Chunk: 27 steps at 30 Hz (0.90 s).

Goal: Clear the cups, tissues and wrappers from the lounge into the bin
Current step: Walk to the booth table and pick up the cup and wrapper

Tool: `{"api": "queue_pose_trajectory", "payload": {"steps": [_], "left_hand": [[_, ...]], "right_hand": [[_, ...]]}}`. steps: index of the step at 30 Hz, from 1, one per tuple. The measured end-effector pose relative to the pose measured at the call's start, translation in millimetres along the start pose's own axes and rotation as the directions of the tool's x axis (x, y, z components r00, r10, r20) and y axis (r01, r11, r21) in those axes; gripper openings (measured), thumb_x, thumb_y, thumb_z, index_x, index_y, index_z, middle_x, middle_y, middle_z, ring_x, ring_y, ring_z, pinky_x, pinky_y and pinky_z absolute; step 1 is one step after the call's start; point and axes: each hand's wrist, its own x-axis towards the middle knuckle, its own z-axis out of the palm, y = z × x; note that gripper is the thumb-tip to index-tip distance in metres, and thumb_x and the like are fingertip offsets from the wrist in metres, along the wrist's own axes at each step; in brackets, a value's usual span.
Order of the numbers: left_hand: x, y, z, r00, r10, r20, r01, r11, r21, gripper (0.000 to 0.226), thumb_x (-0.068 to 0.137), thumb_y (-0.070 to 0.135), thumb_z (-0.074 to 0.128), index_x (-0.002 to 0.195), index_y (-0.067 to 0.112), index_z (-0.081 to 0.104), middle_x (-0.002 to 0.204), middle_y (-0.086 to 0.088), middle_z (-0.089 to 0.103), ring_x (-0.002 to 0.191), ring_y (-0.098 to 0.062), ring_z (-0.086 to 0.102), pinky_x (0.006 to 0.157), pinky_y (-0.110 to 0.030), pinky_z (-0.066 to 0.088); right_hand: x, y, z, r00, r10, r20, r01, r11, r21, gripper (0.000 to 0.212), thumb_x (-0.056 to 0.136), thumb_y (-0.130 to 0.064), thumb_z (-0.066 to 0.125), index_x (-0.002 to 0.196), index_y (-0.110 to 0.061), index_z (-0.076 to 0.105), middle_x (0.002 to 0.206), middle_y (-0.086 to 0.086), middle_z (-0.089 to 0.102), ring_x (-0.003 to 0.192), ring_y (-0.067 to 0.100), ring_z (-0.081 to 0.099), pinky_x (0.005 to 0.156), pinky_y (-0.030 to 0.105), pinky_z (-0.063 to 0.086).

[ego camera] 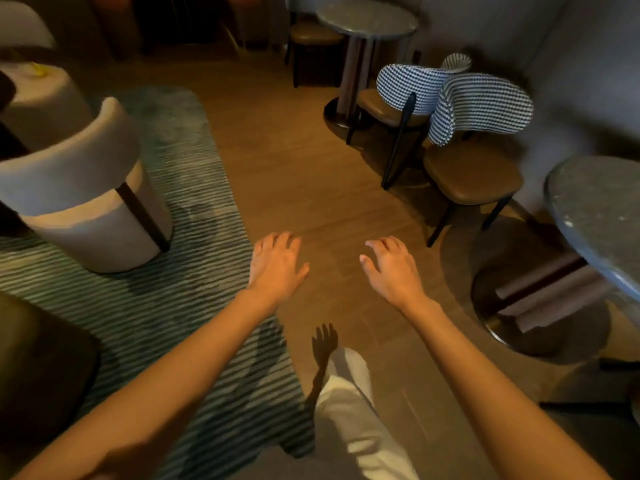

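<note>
— Where is there room to walk?
— Bare wooden floor (304, 161) runs ahead between the striped rug's (166, 306) edge on the left and 2 chairs (460, 140) on the right.
— And the hands?
— Left hand (275, 263) and right hand (391, 266) reach forward, fingers loosely spread, holding nothing.
— What crowds the sides?
— A beige tub chair (83, 199) on the rug; 2 round surfaces, 1 near right (599, 209), 1 farther back (367, 19).
— Any cups, tissues or wrappers?
— I cannot make any out.

Both bare arms reach forward — left hand (277, 263) and right hand (389, 266) palm-down, fingers relaxed, empty.
</note>
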Motion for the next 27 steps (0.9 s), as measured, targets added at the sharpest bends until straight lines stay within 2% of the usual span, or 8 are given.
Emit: {"api": "queue_pose_trajectory", "payload": {"steps": [4,13,19,23,27], "left_hand": [[110.6,10.3,-10.0,0.999,-0.039,-0.011,0.039,0.999,-0.003,0.058,0.090,0.048,0.049,0.140,0.020,0.038,0.142,-0.004,0.041,0.133,-0.027,0.034,0.108,-0.040,0.028],[305.6,-14.1,-13.7,0.991,-0.131,0.001,0.131,0.991,0.021,0.060,0.086,0.049,0.051,0.138,0.020,0.040,0.140,-0.004,0.044,0.129,-0.028,0.038,0.106,-0.041,0.030],[436.9,-70.5,-0.4,0.984,-0.180,-0.008,0.179,0.983,-0.027,0.058,0.086,0.046,0.051,0.137,0.022,0.040,0.141,-0.003,0.042,0.129,-0.026,0.037,0.105,-0.038,0.030],[533.4,-128.1,-21.3,0.973,-0.227,-0.041,0.225,0.973,-0.049,0.058,0.088,0.047,0.050,0.139,0.021,0.038,0.144,-0.003,0.039,0.131,-0.026,0.035,0.107,-0.039,0.030],[623.1,-182.1,-49.9,0.964,-0.245,-0.104,0.246,0.969,0.000,0.059,0.089,0.047,0.050,0.140,0.019,0.038,0.144,-0.005,0.040,0.131,-0.027,0.035,0.107,-0.039,0.029]], "right_hand": [[113.1,32.6,-22.1,0.999,-0.025,-0.024,0.025,1.000,0.009,0.043,0.099,-0.036,0.043,0.135,-0.013,0.049,0.138,0.010,0.049,0.137,0.028,0.032,0.113,0.041,0.029],[320.0,59.8,-31.1,0.992,-0.114,0.057,0.115,0.993,-0.008,0.043,0.100,-0.037,0.041,0.135,-0.015,0.049,0.135,0.010,0.050,0.136,0.028,0.034,0.109,0.040,0.031],[469.8,42.2,-3.9,0.976,-0.174,0.132,0.173,0.985,0.018,0.043,0.100,-0.036,0.042,0.136,-0.014,0.048,0.137,0.008,0.049,0.133,0.025,0.036,0.108,0.040,0.034],[591.2,5.9,-13.1,0.968,-0.229,0.107,0.227,0.973,0.032,0.043,0.100,-0.033,0.043,0.136,-0.011,0.048,0.138,0.008,0.047,0.133,0.026,0.035,0.110,0.038,0.031],[700.5,-25.5,-23.8,0.955,-0.294,0.042,0.293,0.956,0.015,0.042,0.098,-0.030,0.044,0.136,-0.012,0.049,0.136,0.006,0.050,0.131,0.023,0.037,0.110,0.036,0.030]]}}
